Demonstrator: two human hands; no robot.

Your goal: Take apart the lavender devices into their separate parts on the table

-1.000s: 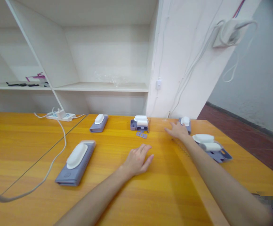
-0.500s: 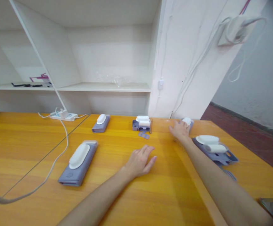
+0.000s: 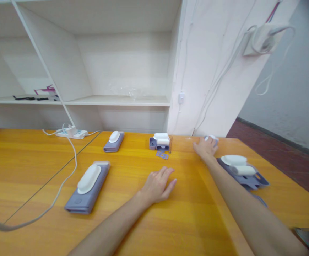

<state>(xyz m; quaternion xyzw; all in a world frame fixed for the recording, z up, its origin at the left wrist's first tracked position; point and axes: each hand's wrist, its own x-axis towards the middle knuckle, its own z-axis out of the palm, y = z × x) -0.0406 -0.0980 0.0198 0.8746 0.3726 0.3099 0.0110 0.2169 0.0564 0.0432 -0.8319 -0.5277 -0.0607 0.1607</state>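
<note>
My left hand (image 3: 158, 185) lies flat on the orange table (image 3: 186, 220), fingers stretched out and holding nothing. My right hand (image 3: 204, 147) reaches to the far right edge of the table, where its fingers curl over a small purple and white device (image 3: 212, 137); only the device's white top shows past my fingers. Just right of my forearm lies an opened purple device with two white parts (image 3: 239, 170) on it.
A large purple and white device (image 3: 87, 186) lies left of my left hand, a smaller one (image 3: 113, 141) farther back. A part-disassembled unit (image 3: 161, 141) with small purple rings (image 3: 162, 155) sits at the back. A power strip (image 3: 71, 133) and its white cable (image 3: 64, 176) cross the left side.
My right hand has moved right from the bare table onto the small device and closed over it. My left hand has stayed put.
</note>
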